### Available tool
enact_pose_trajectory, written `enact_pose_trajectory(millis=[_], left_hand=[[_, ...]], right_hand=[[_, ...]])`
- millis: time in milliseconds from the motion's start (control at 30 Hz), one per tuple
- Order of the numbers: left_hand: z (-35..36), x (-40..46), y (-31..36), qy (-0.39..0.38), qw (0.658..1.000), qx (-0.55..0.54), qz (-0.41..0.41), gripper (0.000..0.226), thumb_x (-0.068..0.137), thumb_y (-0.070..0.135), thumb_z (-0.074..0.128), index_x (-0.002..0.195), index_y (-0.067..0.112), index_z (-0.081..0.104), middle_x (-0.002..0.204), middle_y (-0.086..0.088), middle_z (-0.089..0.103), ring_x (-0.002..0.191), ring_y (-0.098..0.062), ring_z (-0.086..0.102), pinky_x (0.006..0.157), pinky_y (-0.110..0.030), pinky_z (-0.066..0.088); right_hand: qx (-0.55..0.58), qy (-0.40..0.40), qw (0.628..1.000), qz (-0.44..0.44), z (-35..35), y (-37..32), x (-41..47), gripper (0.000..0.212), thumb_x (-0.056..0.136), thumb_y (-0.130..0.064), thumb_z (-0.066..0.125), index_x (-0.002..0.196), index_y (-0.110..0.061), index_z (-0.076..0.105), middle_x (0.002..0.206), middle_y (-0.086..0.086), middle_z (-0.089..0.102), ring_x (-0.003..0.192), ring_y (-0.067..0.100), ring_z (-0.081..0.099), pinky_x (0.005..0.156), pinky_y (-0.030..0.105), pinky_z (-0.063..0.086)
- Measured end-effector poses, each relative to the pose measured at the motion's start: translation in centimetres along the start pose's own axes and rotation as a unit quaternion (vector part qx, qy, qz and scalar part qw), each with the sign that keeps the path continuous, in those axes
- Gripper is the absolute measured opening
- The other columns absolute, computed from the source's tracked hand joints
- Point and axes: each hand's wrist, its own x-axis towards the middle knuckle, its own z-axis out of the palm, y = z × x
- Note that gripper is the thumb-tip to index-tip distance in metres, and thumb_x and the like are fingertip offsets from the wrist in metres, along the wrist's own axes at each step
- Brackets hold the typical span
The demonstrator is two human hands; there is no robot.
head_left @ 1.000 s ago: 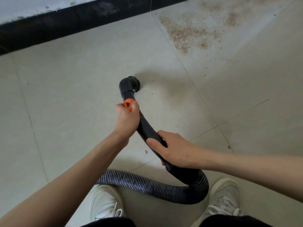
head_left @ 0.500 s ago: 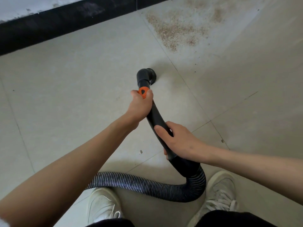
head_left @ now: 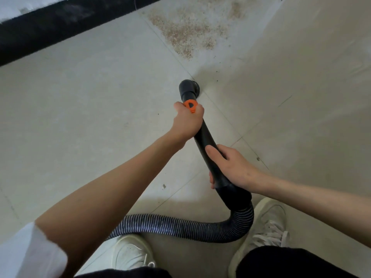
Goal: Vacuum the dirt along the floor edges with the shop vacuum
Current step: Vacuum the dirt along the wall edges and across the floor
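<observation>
Here the left hand (head_left: pixel 186 122) is wrapped round the black tube (head_left: pixel 204 137) high up, fingers curled tight just behind the orange clip (head_left: pixel 191 105). The right hand (head_left: pixel 230 167) grips the same tube lower down, thumb laid along its top and the fingers curled under, just above the thick collar where the ribbed hose (head_left: pixel 180 227) joins. Two hands on one tube, apart from each other with a bare stretch of tube between them.

The nozzle (head_left: pixel 189 88) at the far end is bent downward and sits at the floor (head_left: pixel 80 117), right on a tile joint line. Whether its mouth actually touches the tile I cannot tell from up here. The dirt (head_left: pixel 186 35), a sandy brown scatter, lies farther away and to the right of the nozzle, well apart from it, with a few loose dark specks dotted in between. A black skirting strip (head_left: pixel 60 23) runs along the wall at the top left.

Down below, the hose loops from the collar, curving left across the floor in front of two pale shoes, the left shoe (head_left: pixel 130 253) and the right shoe (head_left: pixel 269 223). A white sleeve (head_left: pixel 26 253) shows at the lower left corner.
</observation>
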Motion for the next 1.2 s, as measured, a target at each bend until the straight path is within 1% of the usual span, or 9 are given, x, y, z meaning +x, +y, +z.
enact_pose_trajectory(millis=[200,367,467,567,700,867,967,1067,1200], left_hand=[[1.5,-2.1,-0.5,-0.061,0.997,0.038,0.004,0.036,0.098,0.034,0.036,0.121,0.010,0.024,0.092,-0.004,0.049,0.078,-0.015,0.052,0.069,-0.029,0.045],[2.5,-2.8,-1.6,-0.060,0.998,0.032,0.017,0.030,0.098,0.035,0.036,0.115,0.013,0.024,0.086,-0.002,0.049,0.074,-0.014,0.053,0.064,-0.026,0.046],[2.4,-3.1,-2.1,-0.031,0.999,0.037,0.021,0.029,0.097,0.035,0.037,0.113,0.014,0.024,0.087,-0.002,0.050,0.074,-0.014,0.054,0.066,-0.028,0.047],[1.1,-3.4,-2.1,0.047,0.999,0.022,0.018,0.026,0.097,0.033,0.039,0.109,0.014,0.027,0.085,-0.001,0.049,0.070,-0.011,0.051,0.058,-0.024,0.043],[-0.8,-4.1,-2.9,0.120,0.993,-0.011,0.003,0.023,0.096,0.031,0.042,0.107,0.013,0.031,0.085,0.000,0.049,0.070,-0.011,0.050,0.060,-0.026,0.043],[-0.1,-6.5,-4.3,0.133,0.991,-0.028,0.001,0.023,0.095,0.029,0.046,0.106,0.016,0.032,0.082,0.001,0.053,0.071,-0.014,0.055,0.066,-0.031,0.049],[0.9,-7.3,-4.5,0.124,0.992,-0.014,0.005,0.022,0.095,0.028,0.047,0.104,0.018,0.030,0.081,0.001,0.054,0.069,-0.013,0.056,0.065,-0.029,0.049],[0.5,-6.9,-4.2,0.130,0.991,-0.007,0.005,0.022,0.094,0.028,0.047,0.104,0.017,0.031,0.084,0.001,0.053,0.070,-0.011,0.055,0.063,-0.026,0.048],[-1.6,-6.0,-4.0,0.180,0.983,-0.027,-0.012,0.025,0.095,0.028,0.046,0.107,0.012,0.032,0.084,0.001,0.049,0.073,-0.013,0.053,0.066,-0.029,0.048]], right_hand=[[0.007,0.033,0.998,0.048,0.9,1.3,-2.8,0.035,0.100,-0.042,0.036,0.090,-0.011,0.048,0.054,0.005,0.062,0.053,0.027,0.064,0.062,0.039,0.052],[0.000,0.041,0.998,0.044,1.0,2.9,-3.1,0.033,0.100,-0.042,0.037,0.088,-0.012,0.047,0.054,0.005,0.062,0.053,0.029,0.064,0.057,0.034,0.051],[-0.002,0.027,0.999,0.028,0.8,3.6,-2.7,0.033,0.100,-0.041,0.037,0.088,-0.013,0.047,0.053,0.004,0.062,0.052,0.029,0.064,0.054,0.032,0.051],[-0.006,-0.012,1.000,0.008,0.9,3.1,-1.5,0.035,0.099,-0.043,0.038,0.086,-0.012,0.046,0.053,0.004,0.062,0.051,0.028,0.063,0.053,0.032,0.050],[0.005,-0.075,0.997,-0.004,1.8,2.6,-0.3,0.037,0.098,-0.045,0.040,0.081,-0.012,0.042,0.056,0.008,0.061,0.052,0.030,0.061,0.053,0.036,0.051],[0.019,-0.108,0.994,-0.004,2.2,4.5,-1.9,0.035,0.098,-0.043,0.039,0.082,-0.011,0.042,0.057,0.009,0.060,0.048,0.027,0.060,0.041,0.024,0.042],[0.021,-0.101,0.995,-0.005,2.2,5.4,-3.0,0.034,0.099,-0.040,0.038,0.083,-0.010,0.041,0.055,0.009,0.060,0.046,0.026,0.059,0.037,0.019,0.036],[0.021,-0.100,0.995,-0.013,2.0,4.9,-2.3,0.034,0.099,-0.040,0.039,0.082,-0.010,0.041,0.055,0.009,0.060,0.047,0.028,0.058,0.038,0.019,0.038],[-0.017,-0.147,0.988,-0.049,2.1,2.8,-0.1,0.038,0.099,-0.045,0.037,0.080,-0.012,0.041,0.056,0.007,0.061,0.051,0.028,0.061,0.045,0.025,0.046]])
